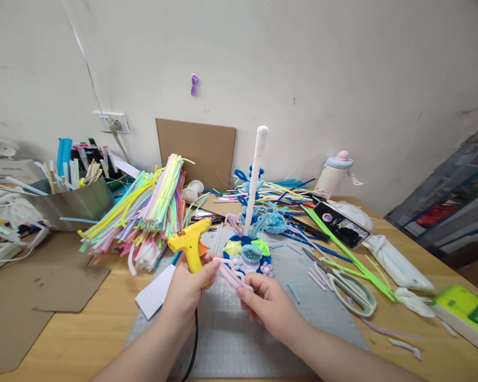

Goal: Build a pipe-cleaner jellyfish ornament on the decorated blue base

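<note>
My left hand (pixel 189 284) is closed around the handle of a yellow hot glue gun (pixel 191 241), its nozzle toward the upper right. Its thumb and forefinger also pinch one end of a pale pink bent pipe cleaner (pixel 229 273). The other end sits between the fingertips of my right hand (pixel 266 302). Just beyond stands a decorated piece with a dark blue base (pixel 233 241), bearing yellow and green stars, small flowers and a light blue shell shape. From it rises a white wrapped post (pixel 255 180), with blue curled pieces behind.
A grey cutting mat (pixel 239 350) lies under my hands. Scissors (pixel 352 292), a phone (pixel 342 225) and green pipe cleaners (pixel 354 257) are at right. A pile of pastel pipe cleaners (pixel 143 212), a metal bin (pixel 74 207) and cardboard (pixel 16 318) are at left. The gun's black cord (pixel 193 345) trails toward me.
</note>
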Motion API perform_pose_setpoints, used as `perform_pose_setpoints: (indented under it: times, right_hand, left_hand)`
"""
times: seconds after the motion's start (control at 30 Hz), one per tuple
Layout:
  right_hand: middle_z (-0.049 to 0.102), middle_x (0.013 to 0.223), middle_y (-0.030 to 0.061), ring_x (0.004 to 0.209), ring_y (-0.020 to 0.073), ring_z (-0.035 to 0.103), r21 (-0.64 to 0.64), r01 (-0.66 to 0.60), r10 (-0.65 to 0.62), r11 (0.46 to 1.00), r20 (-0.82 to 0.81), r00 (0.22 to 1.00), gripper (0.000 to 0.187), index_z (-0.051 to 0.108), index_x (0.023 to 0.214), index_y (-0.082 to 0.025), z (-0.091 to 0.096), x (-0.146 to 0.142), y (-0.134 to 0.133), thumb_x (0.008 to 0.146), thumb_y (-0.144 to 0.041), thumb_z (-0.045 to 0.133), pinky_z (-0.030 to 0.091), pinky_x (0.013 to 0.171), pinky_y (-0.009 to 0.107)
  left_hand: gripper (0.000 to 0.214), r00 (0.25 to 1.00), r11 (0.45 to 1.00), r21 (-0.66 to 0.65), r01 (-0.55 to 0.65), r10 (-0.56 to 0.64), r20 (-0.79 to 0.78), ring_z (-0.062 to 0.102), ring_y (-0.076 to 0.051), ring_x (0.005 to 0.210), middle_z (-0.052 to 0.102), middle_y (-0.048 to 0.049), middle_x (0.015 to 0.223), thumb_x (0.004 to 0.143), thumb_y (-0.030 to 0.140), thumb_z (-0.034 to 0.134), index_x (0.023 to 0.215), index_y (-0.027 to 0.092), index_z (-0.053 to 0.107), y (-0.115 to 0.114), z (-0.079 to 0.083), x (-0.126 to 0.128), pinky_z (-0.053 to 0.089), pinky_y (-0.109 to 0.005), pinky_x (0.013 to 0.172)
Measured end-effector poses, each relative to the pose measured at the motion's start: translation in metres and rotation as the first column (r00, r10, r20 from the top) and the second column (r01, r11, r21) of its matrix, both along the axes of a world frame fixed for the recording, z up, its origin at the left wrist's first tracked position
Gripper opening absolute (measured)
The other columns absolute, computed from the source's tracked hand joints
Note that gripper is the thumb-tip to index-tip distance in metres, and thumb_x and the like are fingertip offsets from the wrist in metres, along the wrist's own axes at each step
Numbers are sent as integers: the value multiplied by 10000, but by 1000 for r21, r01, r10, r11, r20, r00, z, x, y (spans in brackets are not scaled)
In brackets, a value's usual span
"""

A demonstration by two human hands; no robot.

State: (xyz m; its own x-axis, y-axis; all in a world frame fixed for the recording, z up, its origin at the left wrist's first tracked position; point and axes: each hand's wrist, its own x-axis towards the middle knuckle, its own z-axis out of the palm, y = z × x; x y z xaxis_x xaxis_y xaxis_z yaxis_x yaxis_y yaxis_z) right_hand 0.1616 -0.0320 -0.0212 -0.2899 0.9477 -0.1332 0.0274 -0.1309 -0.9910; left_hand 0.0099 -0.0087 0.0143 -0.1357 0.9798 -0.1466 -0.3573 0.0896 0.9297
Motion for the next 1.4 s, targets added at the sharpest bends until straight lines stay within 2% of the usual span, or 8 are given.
perform_pose_setpoints:
  times: [0.1, 0.23, 0.37, 0.63, 0.83, 0.97, 1.23, 1.4]
  right_hand:
    - [475, 543, -50, 427, 73, 397, 20, -15, 14, 1000, 19, 1000, 322, 466, 665, -187, 4, 2, 0, 751, -476, 578, 299, 418, 195]
    - [532, 705, -27, 587, 102, 458, 175, 47, -52, 983, 25, 998, 200, 552, 820, -181, 4, 2, 1, 756, -362, 607, 359, 543, 212]
    - [524, 645, -33, 592, 116, 458, 190, 98, -111, 977, 58, 992, 189, 582, 762, -171, 4, 0, 2, 743, -356, 618, 347, 561, 226]
    - [577, 584, 1, 525, 120, 494, 58, 154, -155, 986, 27, 988, 350, 554, 634, -166, 7, 0, 5, 677, -502, 645, 352, 479, 224]
    - [574, 606, 1, 563, 124, 502, 57, 50, -53, 997, 50, 997, 361, 536, 666, -161, 9, 0, 5, 689, -506, 639, 371, 496, 225]
    - [593, 684, 25, 651, 151, 539, -7, 6, -6, 1000, -81, 997, 408, 596, 756, -147, 8, -1, 5, 715, -552, 595, 384, 500, 227]
    - [583, 663, 1, 595, 105, 482, -113, -35, 12, 993, -206, 978, 322, 558, 688, -143, 7, 6, 5, 691, -442, 676, 363, 537, 218]
    - [554, 708, -15, 654, 122, 482, 74, 72, -72, 995, -11, 997, 229, 562, 783, -160, 6, 4, 4, 707, -354, 657, 356, 593, 233]
  left_hand:
    - [462, 1000, 1000, 16, 16, -16, -9, 427, -42, 431, 575, 52, 641, 496, 283, 792, 830, 171, 493, -2, 2, 0, 289, -158, 404]
    - [415, 999, 999, 16, 37, -37, -19, 435, -44, 443, 524, 75, 598, 537, 246, 772, 821, 168, 480, -5, 5, 0, 308, -161, 426]
    - [438, 997, 997, -17, 75, -75, -31, 439, -50, 441, 520, 73, 601, 519, 259, 778, 821, 168, 472, -6, 1, 2, 312, -169, 429]
    - [456, 997, 998, 18, 59, -58, -48, 414, -51, 417, 522, 65, 585, 509, 289, 772, 818, 179, 455, -2, -13, 4, 285, -165, 406]
    - [473, 990, 993, 12, 115, -114, -80, 429, -60, 431, 539, 66, 587, 524, 290, 781, 833, 183, 440, 1, -17, -2, 319, -176, 421]
    - [440, 990, 993, 27, 117, -114, -86, 430, -60, 429, 540, 65, 575, 531, 283, 780, 804, 177, 452, 1, -17, -4, 327, -182, 429]
    - [416, 984, 994, 91, 61, -45, -170, 494, -77, 484, 560, 63, 605, 560, 263, 764, 830, 178, 459, -4, -16, 1, 372, -183, 457]
    - [441, 981, 994, 99, 50, -31, -190, 490, -78, 475, 557, 67, 610, 558, 277, 763, 865, 181, 462, -4, -18, 2, 372, -184, 443]
